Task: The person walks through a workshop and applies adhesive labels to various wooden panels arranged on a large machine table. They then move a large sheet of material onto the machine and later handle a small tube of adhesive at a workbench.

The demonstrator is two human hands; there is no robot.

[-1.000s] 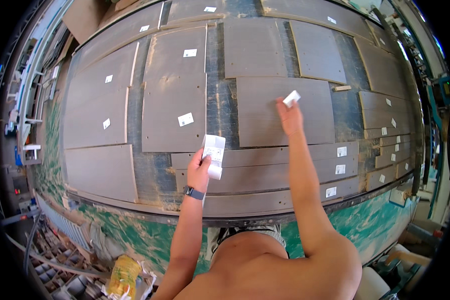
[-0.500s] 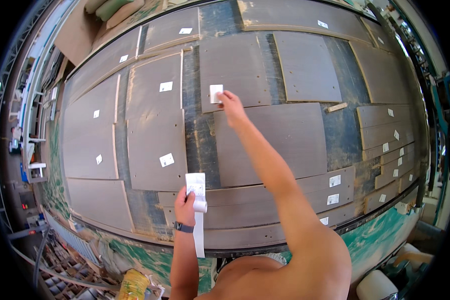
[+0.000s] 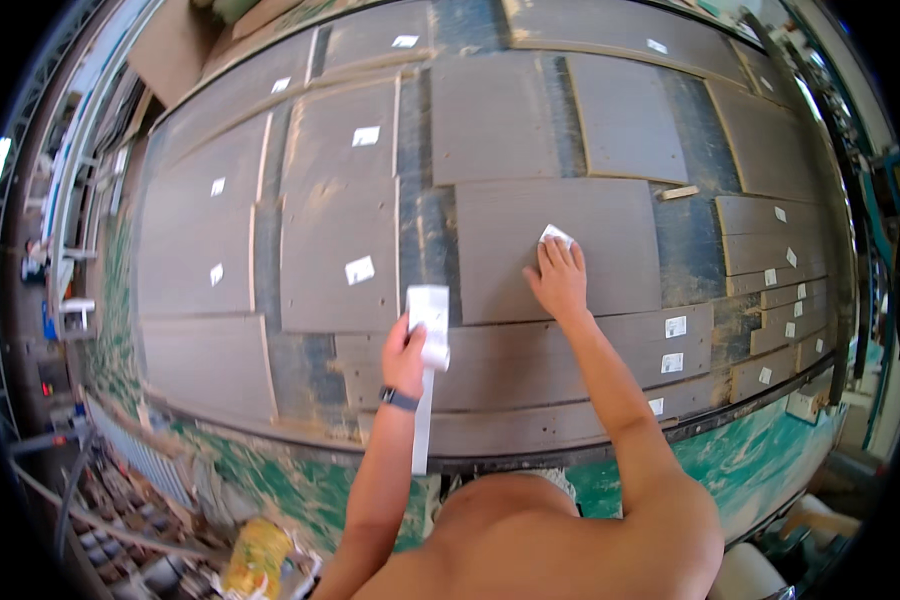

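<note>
My left hand [image 3: 405,357] is closed round a roll of white labels [image 3: 428,312]. Its loose strip [image 3: 422,425] hangs down past the wrist, over the table edge. My right hand [image 3: 562,283] lies flat with fingers stretched out on a large grey-brown panel [image 3: 500,260]. Under its fingertips is a white label [image 3: 554,234], partly covered by them and set at a tilt on the panel. To the left of the roll, another panel [image 3: 320,245] carries a white label [image 3: 359,270] of its own.
Many grey-brown panels, several with white labels, lie spread over a dark, dusty table [image 3: 315,370]. A small wood strip [image 3: 679,192] rests between panels at right. Green-patterned floor [image 3: 760,465] borders the near edge. A yellow sack [image 3: 257,560] stands at lower left.
My right hand has come down from the far panel, where it held a white label, to the large middle panel with the label now under its fingers. My left hand still holds the roll.
</note>
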